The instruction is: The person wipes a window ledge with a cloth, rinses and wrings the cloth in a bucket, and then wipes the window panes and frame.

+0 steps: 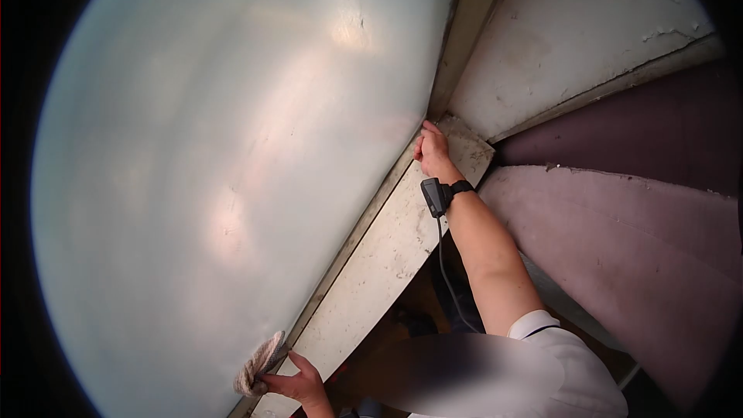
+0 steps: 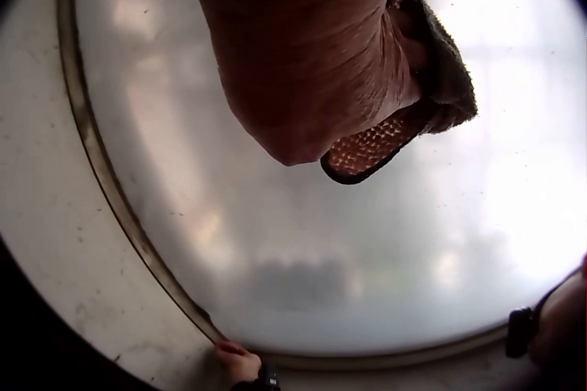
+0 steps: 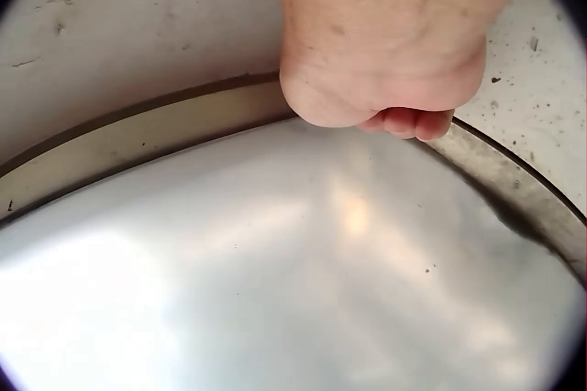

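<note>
A beige-brown textured cloth (image 1: 259, 364) is gripped by my left hand (image 1: 302, 383) against the lower edge of a large pale, shiny sheet (image 1: 178, 147). The left wrist view shows the cloth (image 2: 449, 79) bunched beyond the hand (image 2: 307, 70), its fingers mostly hidden. My right hand (image 1: 433, 149) touches the corner where the sheet meets the frame. From the right wrist, that hand (image 3: 381, 61) shows curled fingers over the sheet's edge (image 3: 275, 139), with nothing visible in them.
A worn white ledge (image 1: 371, 255) runs diagonally beside the sheet, along a narrow frame strip. A wooden post (image 1: 468, 31) and a stained white panel (image 1: 573, 39) stand at the upper right. Mauve panels (image 1: 619, 240) lie right of the right arm.
</note>
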Action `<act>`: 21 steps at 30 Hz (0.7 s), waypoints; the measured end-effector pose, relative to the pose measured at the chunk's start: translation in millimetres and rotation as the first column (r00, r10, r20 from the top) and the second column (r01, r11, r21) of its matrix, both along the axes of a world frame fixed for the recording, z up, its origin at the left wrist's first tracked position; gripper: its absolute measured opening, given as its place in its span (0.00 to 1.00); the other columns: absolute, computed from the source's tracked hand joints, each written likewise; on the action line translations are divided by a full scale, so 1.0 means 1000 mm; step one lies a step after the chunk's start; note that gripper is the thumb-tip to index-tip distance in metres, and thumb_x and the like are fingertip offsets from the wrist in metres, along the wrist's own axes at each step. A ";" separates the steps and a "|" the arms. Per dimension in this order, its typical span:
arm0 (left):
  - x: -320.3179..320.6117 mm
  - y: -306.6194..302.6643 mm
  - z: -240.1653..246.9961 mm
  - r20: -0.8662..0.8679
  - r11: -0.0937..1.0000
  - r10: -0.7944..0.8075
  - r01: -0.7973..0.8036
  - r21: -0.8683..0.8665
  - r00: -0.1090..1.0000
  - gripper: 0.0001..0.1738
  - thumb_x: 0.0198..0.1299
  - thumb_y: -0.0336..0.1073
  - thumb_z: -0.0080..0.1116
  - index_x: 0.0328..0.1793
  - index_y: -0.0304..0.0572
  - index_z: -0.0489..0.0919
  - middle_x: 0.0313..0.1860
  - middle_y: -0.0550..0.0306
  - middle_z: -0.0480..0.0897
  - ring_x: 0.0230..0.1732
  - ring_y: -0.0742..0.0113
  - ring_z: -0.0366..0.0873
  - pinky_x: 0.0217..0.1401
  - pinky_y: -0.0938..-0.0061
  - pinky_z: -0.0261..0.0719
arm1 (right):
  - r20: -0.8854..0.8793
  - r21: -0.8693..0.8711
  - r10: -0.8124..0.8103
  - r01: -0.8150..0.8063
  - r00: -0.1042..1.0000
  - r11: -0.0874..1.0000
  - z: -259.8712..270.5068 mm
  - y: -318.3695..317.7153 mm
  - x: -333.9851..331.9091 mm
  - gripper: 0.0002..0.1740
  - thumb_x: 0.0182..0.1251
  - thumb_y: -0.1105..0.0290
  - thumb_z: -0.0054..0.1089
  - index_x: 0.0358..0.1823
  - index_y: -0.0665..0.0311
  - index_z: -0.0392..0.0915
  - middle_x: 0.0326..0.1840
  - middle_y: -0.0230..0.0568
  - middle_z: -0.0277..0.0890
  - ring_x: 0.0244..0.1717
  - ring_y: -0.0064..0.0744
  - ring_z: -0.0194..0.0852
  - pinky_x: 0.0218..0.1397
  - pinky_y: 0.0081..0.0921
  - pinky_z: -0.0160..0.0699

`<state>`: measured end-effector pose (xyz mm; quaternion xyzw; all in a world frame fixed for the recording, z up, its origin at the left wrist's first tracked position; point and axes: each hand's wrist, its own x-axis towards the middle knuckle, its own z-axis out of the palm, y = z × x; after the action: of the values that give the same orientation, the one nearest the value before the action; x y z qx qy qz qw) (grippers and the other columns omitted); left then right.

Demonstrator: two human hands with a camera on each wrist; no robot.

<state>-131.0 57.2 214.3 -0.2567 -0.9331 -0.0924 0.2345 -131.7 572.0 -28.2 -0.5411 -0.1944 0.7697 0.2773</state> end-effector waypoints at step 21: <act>0.003 0.009 0.014 -0.004 0.998 0.018 -0.019 -0.060 1.000 0.50 0.57 0.26 0.63 0.83 0.21 0.49 0.65 0.36 0.67 0.58 0.48 0.69 0.69 0.55 0.65 | 0.082 0.071 0.078 -0.084 0.994 0.994 0.005 0.004 0.009 0.19 0.76 0.69 0.46 0.66 0.52 0.74 0.22 0.27 0.66 0.18 0.22 0.62 0.18 0.26 0.64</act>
<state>-128.1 65.9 227.8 -0.2551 -0.9374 -0.0618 0.2289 -122.5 575.8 -23.5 -0.5520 -0.2556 0.7507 0.2578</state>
